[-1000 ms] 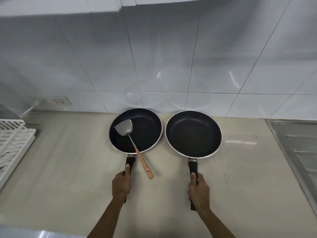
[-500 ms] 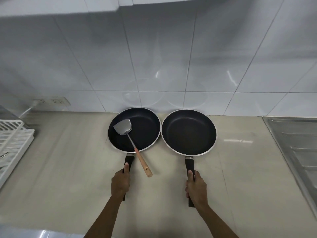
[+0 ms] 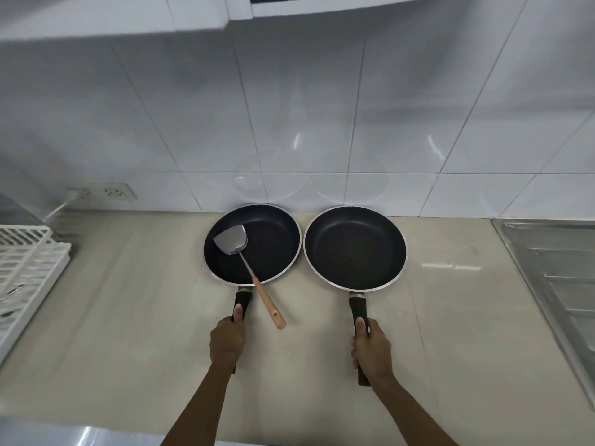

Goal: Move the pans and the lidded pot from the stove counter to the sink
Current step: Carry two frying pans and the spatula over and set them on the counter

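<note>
Two black non-stick frying pans are held side by side over the beige counter, rims almost touching. The left pan (image 3: 270,235) carries a steel spatula (image 3: 232,240) whose wooden handle sticks out over the rim toward me. My left hand (image 3: 227,341) is closed around that pan's black handle. The right pan (image 3: 354,247) is empty, and my right hand (image 3: 372,347) grips its black handle. No lidded pot is in view.
A steel sink drainboard (image 3: 560,272) lies at the right edge of the counter (image 3: 128,317). A white dish rack (image 3: 25,262) stands at the left edge. A wall socket (image 3: 108,192) sits on the white tiled wall behind.
Both pans have shifted slightly left in the view, the right one closing up against the left one. Both hands keep their hold on the handles.
</note>
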Demonstrator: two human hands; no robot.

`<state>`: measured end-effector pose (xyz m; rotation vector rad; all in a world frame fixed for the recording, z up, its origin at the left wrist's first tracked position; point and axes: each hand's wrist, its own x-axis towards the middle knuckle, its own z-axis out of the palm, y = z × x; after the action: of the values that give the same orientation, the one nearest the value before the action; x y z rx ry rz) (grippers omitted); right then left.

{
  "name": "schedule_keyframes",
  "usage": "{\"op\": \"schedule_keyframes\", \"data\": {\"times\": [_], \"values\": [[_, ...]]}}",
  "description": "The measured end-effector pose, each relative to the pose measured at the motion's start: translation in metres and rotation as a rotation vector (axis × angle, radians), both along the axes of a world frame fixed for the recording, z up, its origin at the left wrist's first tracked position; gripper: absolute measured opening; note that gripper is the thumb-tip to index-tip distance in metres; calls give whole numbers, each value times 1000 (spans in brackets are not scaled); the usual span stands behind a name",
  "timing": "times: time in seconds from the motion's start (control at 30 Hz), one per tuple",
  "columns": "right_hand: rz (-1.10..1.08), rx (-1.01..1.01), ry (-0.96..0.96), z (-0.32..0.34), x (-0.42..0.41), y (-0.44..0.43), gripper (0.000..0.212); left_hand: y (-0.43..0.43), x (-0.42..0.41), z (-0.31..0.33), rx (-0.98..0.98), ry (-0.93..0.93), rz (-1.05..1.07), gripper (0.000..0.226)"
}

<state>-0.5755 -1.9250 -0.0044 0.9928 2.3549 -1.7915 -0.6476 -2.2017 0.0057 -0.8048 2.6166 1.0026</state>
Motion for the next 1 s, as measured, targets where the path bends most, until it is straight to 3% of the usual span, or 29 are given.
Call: {"op": "schedule_keyframes", "data": {"times": [0.63,0.77,0.9,1.0], "values": [[54,-13,-46,8,-3,4,27,4,-6,11,-37,-77,-40,73],[100,-15,-90,11,-5,8,28,4,-9,16,-88,-72,-51,63],[290,299,-140,23,-6,26,41,16,3,36,-404,125,-66,44],[419,656,-34,36,7,50,52,39,21,56,-629,525,-246,43]]}}
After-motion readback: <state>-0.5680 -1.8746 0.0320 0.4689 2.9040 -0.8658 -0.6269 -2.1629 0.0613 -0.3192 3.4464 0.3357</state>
